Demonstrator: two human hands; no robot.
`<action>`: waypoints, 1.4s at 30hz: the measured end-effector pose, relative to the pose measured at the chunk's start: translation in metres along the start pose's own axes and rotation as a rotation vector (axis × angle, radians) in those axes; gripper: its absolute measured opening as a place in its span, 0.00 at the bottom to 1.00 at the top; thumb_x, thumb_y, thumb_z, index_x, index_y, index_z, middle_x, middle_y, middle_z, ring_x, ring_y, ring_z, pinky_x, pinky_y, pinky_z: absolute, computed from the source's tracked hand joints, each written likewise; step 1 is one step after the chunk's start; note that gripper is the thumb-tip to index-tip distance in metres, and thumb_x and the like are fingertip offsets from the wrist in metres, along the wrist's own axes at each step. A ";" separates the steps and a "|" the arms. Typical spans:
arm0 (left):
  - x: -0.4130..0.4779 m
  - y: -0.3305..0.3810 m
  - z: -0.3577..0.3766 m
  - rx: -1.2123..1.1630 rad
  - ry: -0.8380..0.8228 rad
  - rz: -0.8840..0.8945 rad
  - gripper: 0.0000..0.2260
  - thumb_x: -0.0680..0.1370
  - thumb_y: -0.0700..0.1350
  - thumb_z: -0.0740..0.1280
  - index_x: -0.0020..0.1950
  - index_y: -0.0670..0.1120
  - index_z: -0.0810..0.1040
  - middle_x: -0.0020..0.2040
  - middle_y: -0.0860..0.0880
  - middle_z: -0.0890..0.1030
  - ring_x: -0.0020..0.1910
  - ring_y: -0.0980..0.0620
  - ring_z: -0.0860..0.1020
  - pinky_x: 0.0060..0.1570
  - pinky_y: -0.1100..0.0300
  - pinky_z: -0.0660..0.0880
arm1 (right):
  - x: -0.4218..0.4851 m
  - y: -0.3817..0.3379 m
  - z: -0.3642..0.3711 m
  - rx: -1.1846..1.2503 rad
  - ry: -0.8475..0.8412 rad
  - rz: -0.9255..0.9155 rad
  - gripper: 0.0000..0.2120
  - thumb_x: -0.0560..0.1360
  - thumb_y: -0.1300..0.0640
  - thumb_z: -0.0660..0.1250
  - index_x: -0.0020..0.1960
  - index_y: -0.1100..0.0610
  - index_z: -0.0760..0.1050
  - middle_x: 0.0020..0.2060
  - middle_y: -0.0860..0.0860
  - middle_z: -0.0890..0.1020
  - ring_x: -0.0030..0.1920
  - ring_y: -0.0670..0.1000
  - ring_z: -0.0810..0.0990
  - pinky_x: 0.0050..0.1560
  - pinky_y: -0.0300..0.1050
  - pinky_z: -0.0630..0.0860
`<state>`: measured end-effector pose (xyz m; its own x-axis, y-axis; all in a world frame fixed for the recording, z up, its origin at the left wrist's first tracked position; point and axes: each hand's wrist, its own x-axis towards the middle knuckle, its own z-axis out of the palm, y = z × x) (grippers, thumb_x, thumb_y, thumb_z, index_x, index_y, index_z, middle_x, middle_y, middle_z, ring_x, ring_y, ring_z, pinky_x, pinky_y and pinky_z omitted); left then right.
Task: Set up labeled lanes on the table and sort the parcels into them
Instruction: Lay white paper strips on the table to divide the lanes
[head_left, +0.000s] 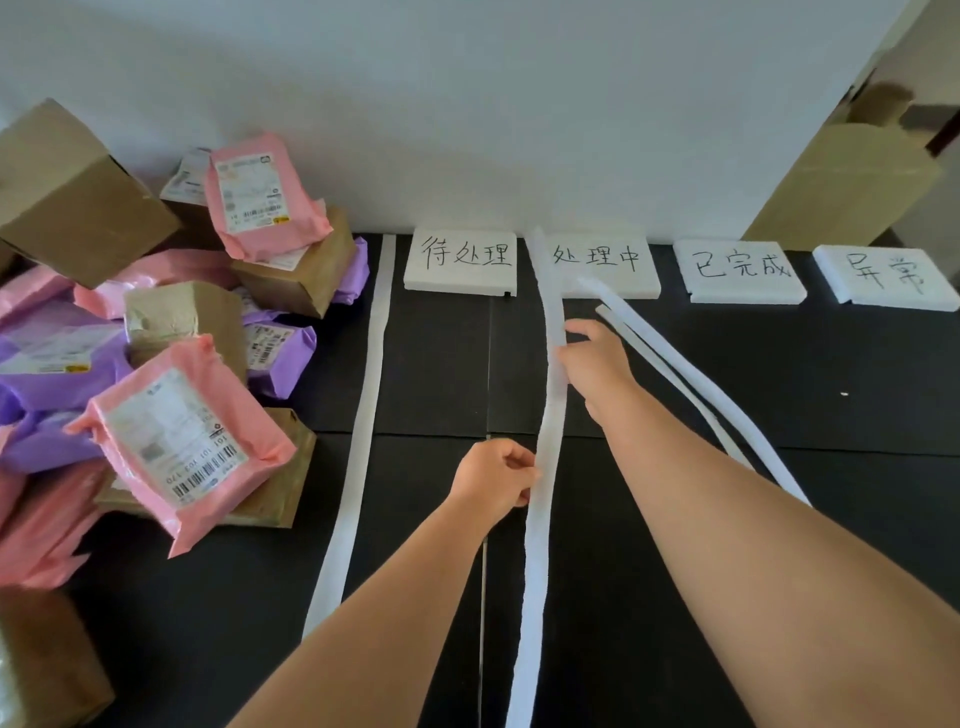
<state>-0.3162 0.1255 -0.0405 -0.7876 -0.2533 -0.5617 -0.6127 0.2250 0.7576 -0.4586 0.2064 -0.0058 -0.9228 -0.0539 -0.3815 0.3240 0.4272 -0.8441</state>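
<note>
Pink, purple and brown parcels (156, 364) heaped at left of black worktop (831, 389), laid strip (363, 415) beside them, left hand (493, 483) pinching middle strip (543, 545), right hand (592, 358) gripping it farther up, loose strips (701, 384) at right, foam labels (461, 262) along the wall

Four white foam signs (461, 262) read 待处理, 处理中, 已完成, 异常 (handwritten in black marker).

A makeshift parcel-sorting station in a plain room; black table (779, 389) against a bare white wall (467, 104); heaped courier parcels (176, 436) bearing shipping labels; hand-lettered foam signs (461, 262) along the far edge.
</note>
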 end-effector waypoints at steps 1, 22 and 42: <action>0.002 -0.003 0.002 -0.001 -0.005 -0.017 0.04 0.78 0.40 0.70 0.51 0.49 0.79 0.47 0.49 0.83 0.44 0.53 0.83 0.47 0.61 0.82 | 0.006 0.005 0.002 -0.042 -0.005 0.029 0.24 0.78 0.66 0.66 0.71 0.50 0.71 0.60 0.50 0.76 0.46 0.47 0.76 0.37 0.39 0.74; 0.039 -0.026 0.022 0.009 -0.077 -0.225 0.05 0.77 0.41 0.72 0.52 0.45 0.80 0.46 0.48 0.85 0.42 0.54 0.85 0.46 0.59 0.83 | 0.064 0.054 0.024 -0.609 -0.147 -0.153 0.27 0.81 0.60 0.64 0.77 0.50 0.62 0.66 0.54 0.73 0.54 0.53 0.80 0.42 0.40 0.76; 0.071 0.001 0.002 0.489 0.167 0.096 0.04 0.78 0.51 0.69 0.49 0.54 0.78 0.44 0.56 0.80 0.41 0.58 0.78 0.44 0.62 0.79 | 0.116 0.039 0.032 -1.106 -0.276 -0.448 0.24 0.82 0.59 0.60 0.76 0.55 0.61 0.74 0.52 0.66 0.70 0.57 0.67 0.64 0.54 0.71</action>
<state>-0.3724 0.1092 -0.0802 -0.8452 -0.3470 -0.4065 -0.5283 0.6575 0.5371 -0.5462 0.1880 -0.0946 -0.7884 -0.5253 -0.3202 -0.4866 0.8509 -0.1980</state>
